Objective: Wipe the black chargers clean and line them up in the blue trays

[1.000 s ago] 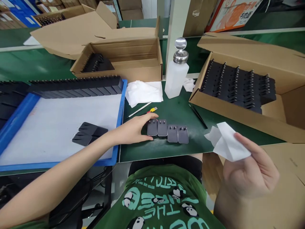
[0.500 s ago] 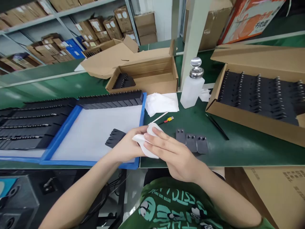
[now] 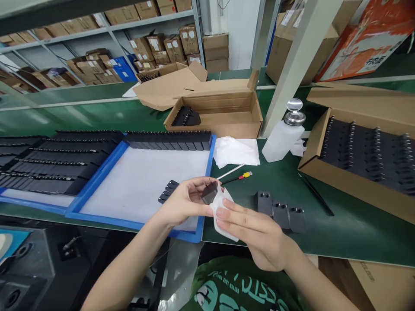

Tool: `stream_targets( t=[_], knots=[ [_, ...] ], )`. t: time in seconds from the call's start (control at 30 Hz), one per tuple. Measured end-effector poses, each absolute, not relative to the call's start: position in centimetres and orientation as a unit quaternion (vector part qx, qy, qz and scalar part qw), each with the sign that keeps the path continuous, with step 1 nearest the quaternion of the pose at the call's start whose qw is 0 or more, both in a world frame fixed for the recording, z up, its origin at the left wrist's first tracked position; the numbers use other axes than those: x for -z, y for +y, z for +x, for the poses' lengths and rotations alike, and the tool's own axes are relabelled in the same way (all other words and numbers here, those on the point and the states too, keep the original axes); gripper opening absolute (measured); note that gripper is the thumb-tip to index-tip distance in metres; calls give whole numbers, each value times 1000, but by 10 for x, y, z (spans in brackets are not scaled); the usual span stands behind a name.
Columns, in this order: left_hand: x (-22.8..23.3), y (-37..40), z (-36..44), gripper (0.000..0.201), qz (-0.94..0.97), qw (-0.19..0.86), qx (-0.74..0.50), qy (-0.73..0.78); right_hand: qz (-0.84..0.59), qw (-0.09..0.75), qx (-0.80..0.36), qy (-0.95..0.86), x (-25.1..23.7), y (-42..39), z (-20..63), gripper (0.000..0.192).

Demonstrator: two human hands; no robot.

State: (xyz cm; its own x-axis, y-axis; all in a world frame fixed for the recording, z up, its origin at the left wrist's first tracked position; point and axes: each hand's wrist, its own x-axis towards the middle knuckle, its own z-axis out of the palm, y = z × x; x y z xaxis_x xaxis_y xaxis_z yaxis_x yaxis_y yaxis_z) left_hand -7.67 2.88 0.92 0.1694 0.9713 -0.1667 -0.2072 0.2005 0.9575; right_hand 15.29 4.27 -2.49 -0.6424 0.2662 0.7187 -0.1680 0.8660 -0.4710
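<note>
Between the thumb and fingers of my left hand is a small black plastic part, partly covered. My right hand presses a white wipe against that part, its fingers laid together over the cloth. Left of my left hand, a few similar black parts lie in the blue-rimmed tray. On the green bench to the right of my right hand sit 3 black parts in a row. A cable with a yellow plug lies just beyond my hands, beside a thin white stick.
A stack of white wipes and a pump bottle stand behind my hands. Black tweezers lie at right, before an open carton of black parts. Another open carton is at the back. Rows of black parts fill the left tray.
My hands have opened apart slightly, so the black part now shows between them. The wipe has shifted toward my right hand. The whole view has swung a little to the left.
</note>
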Motion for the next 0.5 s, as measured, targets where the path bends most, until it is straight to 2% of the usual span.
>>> stream_targets(
  t=[0.17,0.27,0.37,0.5],
  knots=[
    [-9,39,-99,57,398,637,-482,451,-58,395,-274,-875,28,44,170,48],
    [-9,40,-102,57,394,645,-476,449,-157,488,-280,-812,17,45,171,55],
    [-9,37,-94,54,375,670,-481,424,-263,582,-230,-734,2,43,154,59],
    [-11,23,-79,38,302,685,-547,374,-153,516,-234,-810,3,42,131,70]
  ],
)
